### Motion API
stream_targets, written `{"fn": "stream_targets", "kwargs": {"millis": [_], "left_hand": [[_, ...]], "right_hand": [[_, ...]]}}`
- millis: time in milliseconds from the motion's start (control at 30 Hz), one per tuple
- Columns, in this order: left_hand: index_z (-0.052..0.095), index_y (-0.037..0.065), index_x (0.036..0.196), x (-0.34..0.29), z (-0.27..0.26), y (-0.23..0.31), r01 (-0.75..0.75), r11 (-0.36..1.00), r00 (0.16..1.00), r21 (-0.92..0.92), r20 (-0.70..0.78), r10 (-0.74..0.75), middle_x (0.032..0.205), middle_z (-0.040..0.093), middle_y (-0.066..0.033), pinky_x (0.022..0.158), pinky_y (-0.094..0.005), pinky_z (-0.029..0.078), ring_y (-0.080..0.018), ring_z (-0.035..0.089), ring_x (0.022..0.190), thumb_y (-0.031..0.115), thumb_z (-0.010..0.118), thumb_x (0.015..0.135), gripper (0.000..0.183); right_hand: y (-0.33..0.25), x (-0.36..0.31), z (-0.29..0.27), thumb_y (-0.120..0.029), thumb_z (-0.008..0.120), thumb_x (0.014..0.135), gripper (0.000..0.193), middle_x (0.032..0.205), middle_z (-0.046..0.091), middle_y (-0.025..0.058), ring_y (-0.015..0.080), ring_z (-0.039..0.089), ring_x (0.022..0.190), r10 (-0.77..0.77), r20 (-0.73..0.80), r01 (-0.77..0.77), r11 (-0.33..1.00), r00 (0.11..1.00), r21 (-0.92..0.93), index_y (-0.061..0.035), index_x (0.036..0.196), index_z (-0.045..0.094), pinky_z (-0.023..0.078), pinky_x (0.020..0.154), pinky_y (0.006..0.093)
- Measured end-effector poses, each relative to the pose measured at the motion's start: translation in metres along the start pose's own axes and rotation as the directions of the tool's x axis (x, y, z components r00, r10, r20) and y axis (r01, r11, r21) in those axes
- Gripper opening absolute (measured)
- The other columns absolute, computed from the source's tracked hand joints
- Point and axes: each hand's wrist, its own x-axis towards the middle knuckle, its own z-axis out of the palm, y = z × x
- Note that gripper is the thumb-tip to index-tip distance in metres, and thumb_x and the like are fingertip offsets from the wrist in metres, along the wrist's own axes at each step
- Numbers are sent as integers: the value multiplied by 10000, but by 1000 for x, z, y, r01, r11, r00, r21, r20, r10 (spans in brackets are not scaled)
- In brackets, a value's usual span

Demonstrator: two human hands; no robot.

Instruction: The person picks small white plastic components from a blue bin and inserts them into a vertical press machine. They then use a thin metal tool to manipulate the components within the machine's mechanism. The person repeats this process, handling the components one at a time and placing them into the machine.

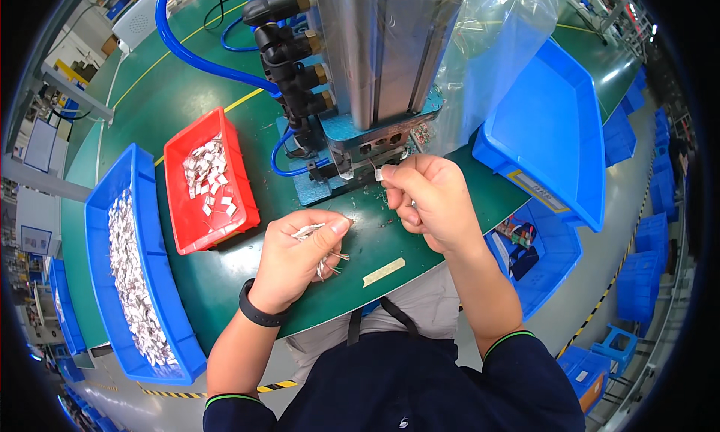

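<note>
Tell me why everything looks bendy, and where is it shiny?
In the head view, the fisheye lens bows the long blue bin at left and blackens the corners; also in the head view, glare shows on the clear plastic sheet and green tabletop at upper right.

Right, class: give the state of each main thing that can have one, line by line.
Left hand: closed around several white pieces
Right hand: pinching one white piece
Red bin: open, partly filled
Long blue bin: open, holding white pieces
Large blue bin: open
Machine: running unclear
Plastic sheet: crumpled
Wristband: fastened
Tape strip: flat
</note>
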Motion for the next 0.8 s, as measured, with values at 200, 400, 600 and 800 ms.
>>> {"fn": "stream_targets", "kwargs": {"millis": [200,400,600,800], "left_hand": [[631,-25,956,-1,1,0,-8,1000,1000,-5,2,8,664,561,-39,396,-212,345,-79,491,487,182,662,899,217],[631,-25,955,0,2,0,-14,1000,1000,-5,-2,14,657,563,-39,397,-210,347,-79,494,488,176,655,903,209],[631,-29,959,-1,2,2,-2,1000,1000,-5,-7,2,655,566,-38,397,-208,345,-77,494,488,172,653,903,210],[636,-23,970,0,3,1,5,1000,1000,-5,-3,-5,653,568,-32,404,-207,369,-78,508,493,161,659,895,200]], "right_hand": [[1,-1,1,-135,668,835,253,570,502,24,30,351,387,-14,0,14,1000,1000,17,0,677,524,197,327,216],[3,-1,-1,-135,668,838,252,571,501,24,29,352,386,-21,7,21,999,1000,28,2,682,524,196,325,215],[4,-2,-1,-130,670,846,217,609,527,29,30,375,411,-28,13,28,999,1000,28,2,732,540,220,336,206],[19,-23,3,-121,641,887,141,661,564,11,10,404,451,28,136,-21,998,990,-54,-16,820,576,268,376,187]]}}
